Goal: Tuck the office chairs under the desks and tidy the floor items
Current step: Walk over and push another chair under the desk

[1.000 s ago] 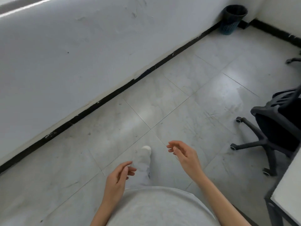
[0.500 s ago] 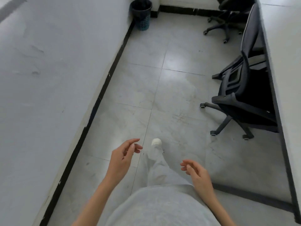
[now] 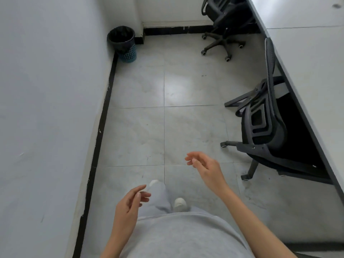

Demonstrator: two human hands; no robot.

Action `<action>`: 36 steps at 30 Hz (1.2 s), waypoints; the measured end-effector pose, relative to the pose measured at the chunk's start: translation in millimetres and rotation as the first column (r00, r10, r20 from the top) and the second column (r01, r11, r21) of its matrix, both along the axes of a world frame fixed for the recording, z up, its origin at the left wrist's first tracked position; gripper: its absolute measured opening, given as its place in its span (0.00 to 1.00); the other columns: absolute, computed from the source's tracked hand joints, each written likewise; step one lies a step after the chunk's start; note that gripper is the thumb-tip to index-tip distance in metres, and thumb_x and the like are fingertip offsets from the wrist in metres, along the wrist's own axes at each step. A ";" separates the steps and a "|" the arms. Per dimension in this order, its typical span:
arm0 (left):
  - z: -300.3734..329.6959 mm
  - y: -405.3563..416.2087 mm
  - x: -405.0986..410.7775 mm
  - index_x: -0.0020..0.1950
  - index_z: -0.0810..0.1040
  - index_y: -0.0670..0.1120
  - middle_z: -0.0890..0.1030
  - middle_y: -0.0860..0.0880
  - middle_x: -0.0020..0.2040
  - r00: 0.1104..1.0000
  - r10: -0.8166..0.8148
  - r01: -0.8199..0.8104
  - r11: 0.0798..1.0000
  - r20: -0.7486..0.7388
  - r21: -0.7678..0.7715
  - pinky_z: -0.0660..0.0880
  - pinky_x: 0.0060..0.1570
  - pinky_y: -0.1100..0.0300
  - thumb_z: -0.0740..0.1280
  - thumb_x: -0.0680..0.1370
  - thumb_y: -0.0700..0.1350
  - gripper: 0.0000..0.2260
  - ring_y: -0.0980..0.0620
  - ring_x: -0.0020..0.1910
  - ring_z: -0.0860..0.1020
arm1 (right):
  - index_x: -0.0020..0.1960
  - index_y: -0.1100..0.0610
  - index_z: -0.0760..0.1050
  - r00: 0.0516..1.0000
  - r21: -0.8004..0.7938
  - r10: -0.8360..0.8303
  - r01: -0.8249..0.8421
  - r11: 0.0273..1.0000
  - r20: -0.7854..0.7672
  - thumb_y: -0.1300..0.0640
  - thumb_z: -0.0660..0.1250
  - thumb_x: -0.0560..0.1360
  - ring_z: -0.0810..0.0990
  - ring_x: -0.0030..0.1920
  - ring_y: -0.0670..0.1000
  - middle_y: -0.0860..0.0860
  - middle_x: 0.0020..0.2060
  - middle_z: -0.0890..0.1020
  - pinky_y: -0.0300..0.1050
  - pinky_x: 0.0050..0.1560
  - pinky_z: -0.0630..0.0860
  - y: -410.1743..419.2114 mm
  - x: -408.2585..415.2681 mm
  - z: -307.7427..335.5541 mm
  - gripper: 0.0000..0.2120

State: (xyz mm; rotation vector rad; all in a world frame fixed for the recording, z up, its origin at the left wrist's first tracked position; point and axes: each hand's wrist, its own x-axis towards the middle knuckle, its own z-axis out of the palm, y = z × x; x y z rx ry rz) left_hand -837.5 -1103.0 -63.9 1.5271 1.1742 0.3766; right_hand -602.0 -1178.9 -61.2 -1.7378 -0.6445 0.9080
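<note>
Over the last second the view has been swung from the wall toward the desk, and the aisle is now seen lengthwise. Two chairs, only partly seen a second ago, are now fully in frame. The near chair is set against the desk's edge, its seat partly under the top but its back and wheeled base out on the floor. The far chair stands at the desk's far end, apparently further out from it. A bin is kept in the corner across the aisle from the desk.

Nothing is held. The left hand is carried low, on the side away from the desk, with fingers loosely curled and slightly parted. The right hand, lower half a second ago, has been raised toward the near chair; its fingers are relaxed and spread, well short of any contact.

The turn suggests that the near chair has been picked as the next target. It probably remains to be pushed further under the desk. No loose floor items can be seen beside the desk.
</note>
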 end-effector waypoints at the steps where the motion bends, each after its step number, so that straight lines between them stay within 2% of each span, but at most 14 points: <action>1: -1.3 21.2 13.8 0.50 0.80 0.53 0.84 0.54 0.44 1.000 -0.028 0.028 1.000 0.006 -0.005 0.76 0.40 0.66 0.57 0.79 0.36 0.16 0.55 0.40 0.81 | 0.47 0.47 0.76 1.000 -0.010 -0.020 0.020 1.000 0.006 0.67 0.60 0.76 0.82 0.42 0.43 0.47 0.43 0.83 0.35 0.45 0.76 12.8 9.3 -2.2 0.15; 5: -4.0 112.8 83.0 0.51 0.78 0.49 0.84 0.54 0.43 0.977 -0.212 0.212 0.977 0.030 0.013 0.76 0.41 0.63 0.57 0.79 0.35 0.13 0.55 0.39 0.81 | 0.49 0.52 0.77 0.981 -0.067 -0.193 0.195 0.979 0.023 0.67 0.60 0.76 0.82 0.42 0.43 0.47 0.43 0.83 0.39 0.46 0.77 52.2 41.9 -17.1 0.12; 9: 11.7 198.5 172.8 0.50 0.78 0.51 0.84 0.55 0.43 0.876 -0.479 0.478 0.878 0.055 0.036 0.75 0.39 0.68 0.57 0.79 0.35 0.13 0.56 0.39 0.81 | 0.51 0.55 0.78 0.895 -0.149 -0.446 0.443 0.884 0.016 0.66 0.61 0.76 0.82 0.42 0.40 0.47 0.43 0.83 0.32 0.44 0.75 74.2 63.1 -26.0 0.10; 14: 41.0 253.6 298.4 0.51 0.77 0.54 0.83 0.57 0.44 0.599 -0.800 0.794 0.600 0.042 0.098 0.74 0.41 0.70 0.59 0.79 0.37 0.13 0.58 0.40 0.81 | 0.49 0.50 0.77 0.674 -0.147 -0.739 0.733 0.664 0.021 0.66 0.61 0.77 0.82 0.43 0.41 0.49 0.45 0.84 0.32 0.45 0.76 90.1 85.3 -10.5 0.13; 18: 57.3 246.9 400.3 0.53 0.77 0.51 0.83 0.57 0.42 0.339 -0.940 0.920 0.337 0.025 0.199 0.72 0.42 0.72 0.59 0.79 0.37 0.12 0.59 0.42 0.80 | 0.51 0.49 0.77 0.516 -0.058 -0.851 0.856 0.513 0.094 0.66 0.60 0.77 0.82 0.46 0.43 0.46 0.45 0.83 0.36 0.49 0.77 87.0 127.7 20.6 0.14; 21: 67.7 227.3 474.5 0.56 0.78 0.48 0.82 0.58 0.42 0.186 -0.983 0.917 0.176 0.006 0.358 0.72 0.44 0.73 0.59 0.79 0.39 0.11 0.59 0.46 0.79 | 0.51 0.46 0.76 0.410 0.055 -0.892 0.903 0.427 0.190 0.64 0.61 0.77 0.80 0.49 0.41 0.43 0.45 0.83 0.32 0.49 0.75 77.7 175.5 42.1 0.14; 23: 69.7 209.3 522.5 0.58 0.77 0.47 0.81 0.56 0.46 0.098 -0.994 0.849 0.058 -0.048 0.526 0.71 0.48 0.72 0.60 0.78 0.43 0.11 0.60 0.48 0.78 | 0.56 0.51 0.77 0.348 0.081 -0.877 0.916 0.394 0.332 0.63 0.62 0.76 0.79 0.51 0.39 0.43 0.49 0.82 0.28 0.50 0.73 68.6 212.5 47.9 0.12; 25: 65.0 191.5 568.1 0.62 0.75 0.45 0.80 0.52 0.53 0.015 -0.981 0.747 -0.119 -0.195 0.654 0.71 0.54 0.63 0.62 0.77 0.43 0.13 0.55 0.54 0.76 | 0.62 0.56 0.74 0.337 0.017 -0.795 0.917 0.400 0.505 0.62 0.63 0.76 0.76 0.57 0.42 0.49 0.56 0.80 0.28 0.56 0.68 61.8 250.9 44.3 0.15; 27: 52.5 179.7 609.2 0.66 0.71 0.44 0.77 0.47 0.61 -0.045 -0.917 0.638 -0.332 -0.397 0.695 0.69 0.61 0.55 0.65 0.75 0.44 0.19 0.48 0.62 0.73 | 0.67 0.58 0.68 0.432 -0.154 -0.671 0.888 0.434 0.602 0.57 0.63 0.76 0.71 0.65 0.47 0.51 0.64 0.75 0.34 0.63 0.65 63.9 282.7 35.1 0.20; 30: 31.4 172.6 658.0 0.71 0.64 0.42 0.68 0.45 0.71 -0.111 -0.752 0.598 -0.572 -0.650 0.560 0.56 0.71 0.47 0.67 0.74 0.48 0.27 0.46 0.72 0.62 | 0.71 0.59 0.62 0.609 -0.422 -0.520 0.792 0.441 0.599 0.51 0.62 0.77 0.66 0.69 0.51 0.53 0.69 0.69 0.43 0.65 0.66 76.6 312.6 9.2 0.26; 31: 23.2 173.5 670.8 0.72 0.61 0.43 0.65 0.45 0.72 -0.125 -0.674 0.601 -0.635 -0.728 0.485 0.52 0.72 0.46 0.66 0.74 0.49 0.29 0.47 0.74 0.58 | 0.70 0.60 0.63 0.624 -0.474 -0.480 0.781 0.406 0.616 0.51 0.62 0.76 0.69 0.67 0.52 0.54 0.67 0.71 0.45 0.62 0.69 81.9 317.7 1.1 0.25; 33: 9.3 178.8 692.9 0.72 0.60 0.45 0.63 0.46 0.73 -0.153 -0.532 0.585 -0.728 -0.833 0.358 0.49 0.72 0.44 0.66 0.74 0.51 0.29 0.47 0.74 0.56 | 0.61 0.61 0.72 0.561 -0.464 -0.428 0.827 0.318 0.708 0.54 0.67 0.73 0.80 0.52 0.52 0.53 0.53 0.81 0.44 0.44 0.77 89.0 322.1 -10.7 0.20; 35: -2.6 184.3 711.4 0.68 0.67 0.46 0.70 0.46 0.68 -0.155 -0.525 0.525 -0.761 -0.837 0.381 0.52 0.70 0.39 0.68 0.73 0.48 0.25 0.46 0.71 0.64 | 0.46 0.58 0.78 0.486 -0.412 -0.378 0.872 0.264 0.788 0.57 0.77 0.61 0.81 0.32 0.48 0.49 0.34 0.82 0.38 0.25 0.71 88.3 323.0 -17.6 0.16; 36: -5.9 185.8 720.4 0.65 0.71 0.46 0.74 0.46 0.64 -0.149 -0.536 0.484 -0.772 -0.831 0.411 0.53 0.69 0.37 0.70 0.71 0.46 0.23 0.46 0.67 0.69 | 0.41 0.57 0.78 0.476 -0.414 -0.349 0.878 0.240 0.807 0.57 0.79 0.57 0.79 0.27 0.46 0.47 0.29 0.80 0.35 0.21 0.66 86.4 323.0 -18.4 0.16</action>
